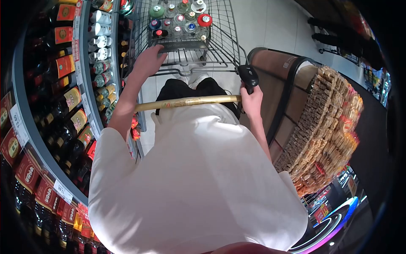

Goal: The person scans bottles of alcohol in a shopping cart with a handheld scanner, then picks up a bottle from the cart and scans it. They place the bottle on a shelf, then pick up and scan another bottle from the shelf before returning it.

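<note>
A wire shopping cart [192, 55] stands in front of me, with several capped glass bottles [179, 21] upright at its far end. My left hand [149, 59] reaches over the near left part of the cart, beside the bottles, with its thumb and fingers apart and nothing seen in them. My right hand [252, 99] is wrapped around a black handheld scanner [248, 77], near the right end of the gold handlebar [190, 101]. The handlebar crosses in front of my white shirt.
Shelves [95, 84] of bottles with price labels run along the left. To the right stands a brown display stand [270, 80] with stacked packaged snacks [325, 131]. Past it, at the upper right, are dark figures or objects, too dim to tell. Tiled floor [258, 25] lies beyond the cart.
</note>
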Action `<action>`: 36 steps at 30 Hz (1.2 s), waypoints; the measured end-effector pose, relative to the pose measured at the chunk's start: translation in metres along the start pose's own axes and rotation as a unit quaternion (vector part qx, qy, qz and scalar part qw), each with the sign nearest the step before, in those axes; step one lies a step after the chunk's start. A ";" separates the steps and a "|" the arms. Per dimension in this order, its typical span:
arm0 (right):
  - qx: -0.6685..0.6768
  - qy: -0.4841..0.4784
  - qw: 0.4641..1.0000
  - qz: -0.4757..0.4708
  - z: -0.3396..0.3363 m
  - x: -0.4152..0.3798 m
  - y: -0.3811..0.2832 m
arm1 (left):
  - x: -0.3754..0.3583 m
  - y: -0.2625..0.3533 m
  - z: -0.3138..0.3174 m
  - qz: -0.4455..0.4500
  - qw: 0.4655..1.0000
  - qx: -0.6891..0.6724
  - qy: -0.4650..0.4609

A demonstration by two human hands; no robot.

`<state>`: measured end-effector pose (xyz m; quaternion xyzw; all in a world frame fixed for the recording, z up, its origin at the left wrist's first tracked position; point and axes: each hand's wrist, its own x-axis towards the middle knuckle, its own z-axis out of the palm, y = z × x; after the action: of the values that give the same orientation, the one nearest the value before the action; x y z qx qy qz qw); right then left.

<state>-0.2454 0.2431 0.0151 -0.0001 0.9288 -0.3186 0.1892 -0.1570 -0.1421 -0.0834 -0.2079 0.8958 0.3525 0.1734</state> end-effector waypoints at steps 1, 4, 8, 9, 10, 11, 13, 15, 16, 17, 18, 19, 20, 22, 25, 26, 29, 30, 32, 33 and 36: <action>0.001 0.001 1.000 0.001 0.001 0.000 0.000 | 0.003 -0.004 0.001 0.005 1.000 0.001 -0.002; 0.012 0.009 1.000 -0.014 0.006 0.000 -0.001 | 0.005 -0.011 0.002 0.041 0.999 0.003 0.018; 0.021 0.010 1.000 -0.018 0.007 0.000 -0.002 | 0.008 -0.003 -0.007 0.037 0.998 0.057 -0.007; 0.021 0.006 1.000 -0.016 0.007 0.001 -0.002 | 0.011 -0.001 -0.009 0.045 0.994 0.095 -0.022; 0.021 0.009 1.000 -0.016 0.007 0.002 -0.002 | 0.018 0.002 -0.012 0.048 0.994 0.096 -0.022; 0.019 0.015 1.000 -0.020 0.007 0.002 -0.002 | 0.030 0.006 -0.015 0.062 0.989 0.122 -0.061; 0.018 0.020 0.999 -0.023 0.009 0.000 -0.004 | 0.062 0.009 -0.011 0.073 0.981 0.149 -0.100; 0.020 0.019 1.000 0.009 0.009 0.000 -0.009 | 0.109 0.008 0.008 0.096 0.988 0.116 -0.026; 0.021 0.021 0.999 0.011 0.009 0.000 -0.011 | 0.128 0.007 0.017 0.098 0.988 0.117 -0.027; 0.021 0.018 1.000 0.011 0.008 0.000 -0.013 | 0.145 0.005 0.028 0.087 0.986 0.137 -0.048; 0.020 0.014 1.000 0.011 0.007 0.000 -0.013 | 0.161 0.002 0.039 0.076 0.983 0.155 -0.070; 0.019 0.015 1.000 0.013 0.007 0.001 -0.014 | 0.176 -0.006 0.052 0.078 0.982 0.154 -0.071; 0.017 0.015 1.000 0.004 0.007 0.002 -0.014 | 0.191 -0.020 0.067 0.084 0.980 0.167 -0.069; 0.015 0.016 1.000 -0.001 0.007 0.002 -0.014 | 0.198 -0.026 0.082 0.093 0.977 0.181 -0.070; 0.015 0.016 1.000 0.009 0.008 0.002 -0.015 | 0.197 -0.024 0.089 0.062 0.987 0.140 -0.051; 0.015 0.017 1.000 0.012 0.008 0.003 -0.016 | 0.195 -0.022 0.090 0.056 0.988 0.134 -0.058; 0.013 0.013 1.000 0.013 0.007 0.003 -0.015 | 0.186 -0.014 0.086 0.040 0.986 0.133 -0.094; 0.002 0.013 1.000 0.010 0.008 0.003 -0.012 | 0.184 -0.010 0.084 0.029 0.983 0.140 -0.119; -0.006 0.011 1.000 0.006 0.009 0.005 -0.015 | 0.187 -0.017 0.090 0.044 0.979 0.149 -0.132; 0.003 0.011 1.000 0.005 0.008 0.005 -0.017 | 0.186 -0.022 0.092 0.058 0.975 0.160 -0.145; 0.011 0.010 1.000 0.006 0.008 0.005 -0.019 | 0.187 -0.025 0.095 0.062 0.977 0.146 -0.144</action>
<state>-0.2497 0.2222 0.0187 0.0109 0.9270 -0.3278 0.1821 -0.2886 -0.1381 -0.2482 -0.0719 0.9144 0.2542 0.3068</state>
